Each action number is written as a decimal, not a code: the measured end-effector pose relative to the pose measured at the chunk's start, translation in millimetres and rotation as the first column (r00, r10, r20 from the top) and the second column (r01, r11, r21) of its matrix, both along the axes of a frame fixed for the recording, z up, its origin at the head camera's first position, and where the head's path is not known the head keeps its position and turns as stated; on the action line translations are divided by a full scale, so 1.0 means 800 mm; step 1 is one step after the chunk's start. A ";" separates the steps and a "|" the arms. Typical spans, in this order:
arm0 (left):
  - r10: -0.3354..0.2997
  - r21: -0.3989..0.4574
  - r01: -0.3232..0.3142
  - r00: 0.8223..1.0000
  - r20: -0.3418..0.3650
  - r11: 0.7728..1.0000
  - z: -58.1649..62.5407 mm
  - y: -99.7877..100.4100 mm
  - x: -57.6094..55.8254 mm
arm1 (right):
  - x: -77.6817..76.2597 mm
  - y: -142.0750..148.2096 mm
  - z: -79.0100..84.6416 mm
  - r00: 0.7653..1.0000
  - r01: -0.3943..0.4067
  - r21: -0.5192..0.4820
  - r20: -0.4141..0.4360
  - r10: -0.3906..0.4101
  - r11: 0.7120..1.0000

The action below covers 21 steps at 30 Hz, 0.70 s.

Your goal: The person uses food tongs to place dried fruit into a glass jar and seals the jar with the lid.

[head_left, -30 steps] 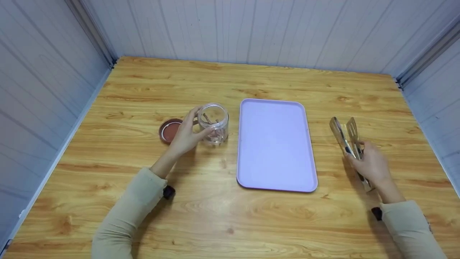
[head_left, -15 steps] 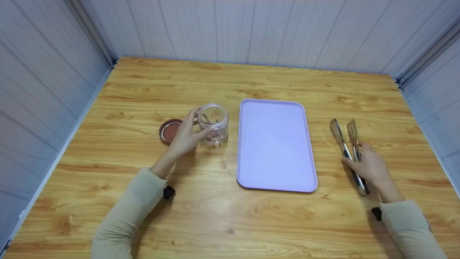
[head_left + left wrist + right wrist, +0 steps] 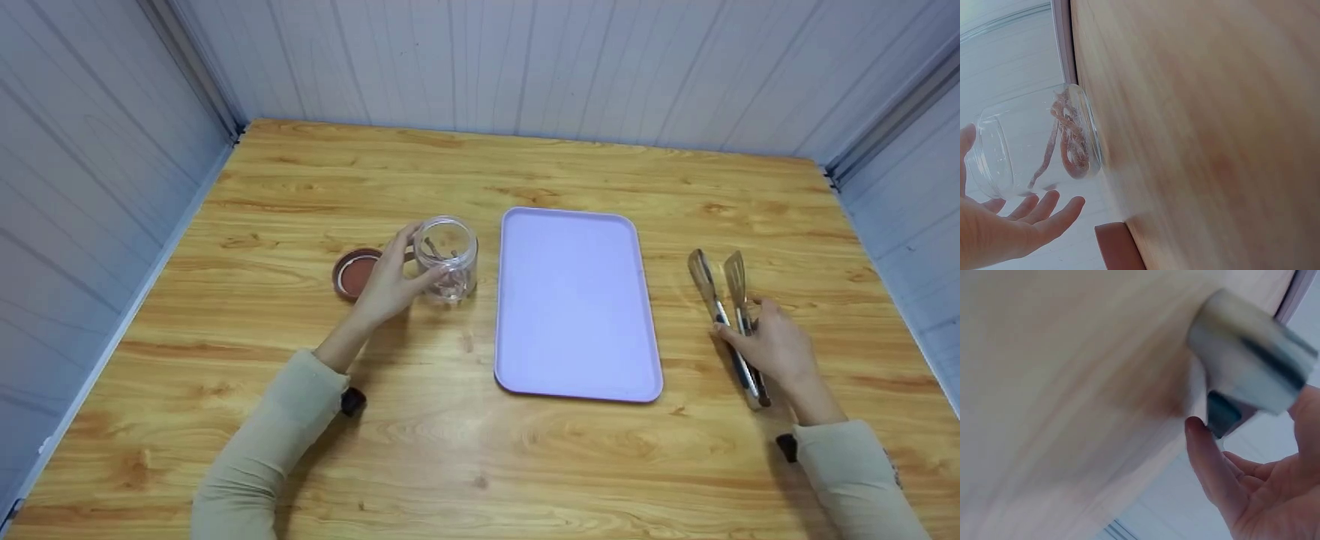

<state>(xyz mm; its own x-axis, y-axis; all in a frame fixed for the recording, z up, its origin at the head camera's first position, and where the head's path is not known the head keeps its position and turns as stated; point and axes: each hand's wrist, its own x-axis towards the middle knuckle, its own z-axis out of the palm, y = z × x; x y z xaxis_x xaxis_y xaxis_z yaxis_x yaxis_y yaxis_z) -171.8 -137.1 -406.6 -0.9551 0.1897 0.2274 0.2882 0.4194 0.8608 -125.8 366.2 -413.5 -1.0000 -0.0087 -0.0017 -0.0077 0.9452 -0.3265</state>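
My left hand (image 3: 386,289) holds a clear jar (image 3: 457,277) standing upright on the table, thumb on its near side and fingers round the other. Reddish-brown twisted strands (image 3: 1072,135) lie at the jar's bottom, and its mouth is uncovered. Just left of the jar, partly behind the hand, is a brown-red round lid (image 3: 354,276), inner side up. Over at the right, my right hand (image 3: 778,345) grips metal tongs (image 3: 737,279) between thumb and fingers. Their two arms stand apart, one tip slotted. In the right wrist view the bent metal end of the tongs (image 3: 1252,349) is close.
A pale purple tray (image 3: 574,300) lies between the jar and the tongs, with nothing on it. The wooden table (image 3: 480,450) is bordered by white panelled walls (image 3: 525,67) at the back and both sides.
The tongs have turned slightly in my right hand and sunk a little toward me, and the thumb has shifted left along them. My left hand and the jar have stayed in place.
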 end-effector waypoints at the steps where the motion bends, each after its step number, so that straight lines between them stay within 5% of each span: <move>1: 0.002 -0.004 -0.002 1.000 0.002 1.000 0.000 0.000 0.000 | 0.000 0.000 0.001 1.000 0.006 -0.007 -0.020 -0.006 1.000; 8: 0.021 -0.029 -0.018 0.997 0.081 0.999 0.004 -0.005 0.005 | 0.003 -0.006 0.014 0.970 0.053 -0.069 -0.233 -0.068 0.996; 13: 0.043 -0.045 -0.038 0.994 0.104 0.998 0.010 -0.009 0.010 | 0.005 -0.010 0.033 0.969 0.072 -0.109 -0.229 -0.095 0.991; 21: 0.073 -0.033 -0.071 0.995 0.072 0.997 0.023 -0.023 0.012 | 0.005 -0.019 0.050 0.954 -0.002 -0.195 -0.293 -0.056 0.981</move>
